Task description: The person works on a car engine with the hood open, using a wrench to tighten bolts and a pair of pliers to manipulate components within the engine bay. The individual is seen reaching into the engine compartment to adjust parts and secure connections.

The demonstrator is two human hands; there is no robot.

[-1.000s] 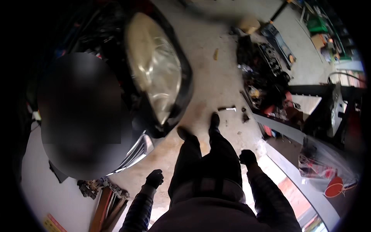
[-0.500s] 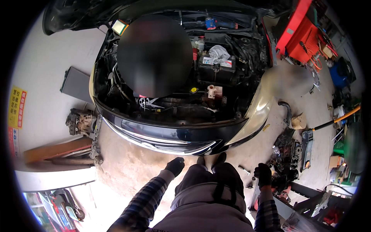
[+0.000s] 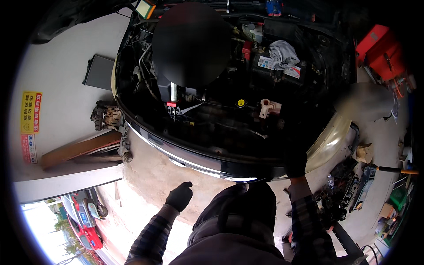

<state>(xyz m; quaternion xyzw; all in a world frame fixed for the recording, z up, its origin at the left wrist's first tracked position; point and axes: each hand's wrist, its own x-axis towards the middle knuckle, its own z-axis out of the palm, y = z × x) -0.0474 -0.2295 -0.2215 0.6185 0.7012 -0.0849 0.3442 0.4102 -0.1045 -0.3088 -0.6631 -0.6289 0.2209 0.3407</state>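
My gloved left hand (image 3: 178, 196) hangs below the bumper (image 3: 221, 170), its fingers curled with nothing visible in them. My gloved right hand (image 3: 295, 159) is at the front edge of the open engine bay, beside the headlight (image 3: 327, 143); its fingers blend into the shadow, so their shape is unclear. Inside the bay are a battery (image 3: 276, 73) with a grey rag (image 3: 282, 52) on it, a yellow cap (image 3: 240, 103) and a pale plastic fitting (image 3: 266, 107). A yellow-edged air filter (image 3: 145, 8) rests at the back left.
A radiator (image 3: 98, 70), engine parts (image 3: 106, 117) and boards (image 3: 79, 148) stand along the left wall. On the right are a red tool cart (image 3: 375, 48), a floor jack (image 3: 362, 185) and scattered parts (image 3: 340, 194). Vehicles (image 3: 86, 221) show outside at lower left.
I have turned from the car's side to face its front and moved closer. My right hand has risen from beside my leg to the engine bay's front edge.
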